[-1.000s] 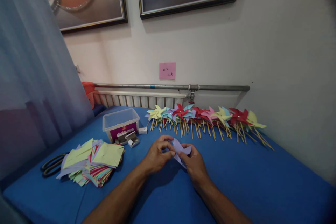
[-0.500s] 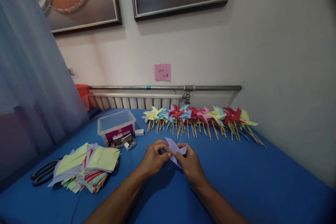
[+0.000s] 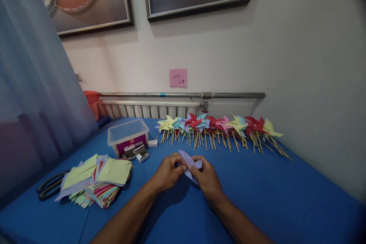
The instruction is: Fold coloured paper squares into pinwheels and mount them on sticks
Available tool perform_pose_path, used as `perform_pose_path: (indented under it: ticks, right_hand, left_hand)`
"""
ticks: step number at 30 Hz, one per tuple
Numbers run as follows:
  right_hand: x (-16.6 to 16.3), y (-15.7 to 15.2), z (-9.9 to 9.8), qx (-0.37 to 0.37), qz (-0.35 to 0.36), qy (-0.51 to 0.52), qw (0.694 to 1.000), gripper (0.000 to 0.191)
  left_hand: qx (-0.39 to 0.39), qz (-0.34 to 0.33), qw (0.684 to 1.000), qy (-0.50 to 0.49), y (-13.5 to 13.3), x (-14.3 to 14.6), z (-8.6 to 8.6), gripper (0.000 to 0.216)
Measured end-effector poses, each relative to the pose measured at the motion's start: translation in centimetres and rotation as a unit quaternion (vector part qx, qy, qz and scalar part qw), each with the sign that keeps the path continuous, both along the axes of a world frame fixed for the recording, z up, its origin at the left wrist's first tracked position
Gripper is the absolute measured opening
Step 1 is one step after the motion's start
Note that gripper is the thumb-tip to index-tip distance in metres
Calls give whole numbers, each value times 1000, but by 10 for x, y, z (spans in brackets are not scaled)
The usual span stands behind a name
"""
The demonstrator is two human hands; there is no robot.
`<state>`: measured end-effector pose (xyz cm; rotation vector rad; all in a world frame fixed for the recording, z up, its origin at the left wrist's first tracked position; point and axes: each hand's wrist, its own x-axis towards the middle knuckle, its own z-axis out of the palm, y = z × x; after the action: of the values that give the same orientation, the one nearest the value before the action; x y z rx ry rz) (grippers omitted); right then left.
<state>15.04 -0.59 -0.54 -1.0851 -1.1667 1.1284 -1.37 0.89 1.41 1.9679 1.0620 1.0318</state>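
A purple paper pinwheel (image 3: 187, 158) with folded blades is held up between my two hands over the blue tabletop. My left hand (image 3: 168, 171) pinches it from the left, thumb and fingertips close to its centre. On the other side my right hand (image 3: 208, 178) grips it, the thumb pressed across the folded blades toward the middle. Any pin at the centre is hidden by my fingers. No stick shows on this pinwheel. Behind my hands lies a row of finished-looking pinwheels (image 3: 194, 122) in several colours, on thin wooden sticks.
To the left sits a pile of cut coloured paper (image 3: 111, 171), with black-handled scissors (image 3: 51, 187) partly under it. A clear plastic box (image 3: 128, 131), small open boxes (image 3: 141, 153) and a small white box (image 3: 153, 143) stand behind it. A pipe (image 3: 183, 95) runs along the wall.
My thumbs and fingertips have drawn slightly closer together at the pinwheel's centre, and its blades have turned a little. The whole view has shifted slightly; the other things lie as before.
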Motion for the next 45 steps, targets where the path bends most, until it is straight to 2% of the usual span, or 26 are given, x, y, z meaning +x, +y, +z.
perform_pose_path:
  ticks: [8, 17, 20, 27, 33, 45]
  right_hand:
    - [1, 3, -5, -3, 19, 6, 1000, 30]
    - [2, 5, -6, -22, 30, 2, 999, 32]
    - [3, 6, -8, -24, 32, -13, 999, 32]
    - [4, 6, -9, -29, 30, -39, 998, 27]
    - [5, 5, -7, -19, 20, -51, 998, 24]
    - [5, 3, -2, -26, 30, -63, 997, 23]
  left_hand:
    - [0, -20, 1000, -22, 2, -3, -2, 9]
    - [-19, 35, 999, -14, -2, 3, -4, 9]
    - [-4, 48, 999, -2, -3, 5, -4, 9]
    - [24, 53, 998, 24, -6, 7, -2, 9]
    - [16, 43, 998, 36, -6, 6, -3, 8]
    - [0, 64, 998, 21, -6, 8, -6, 8]
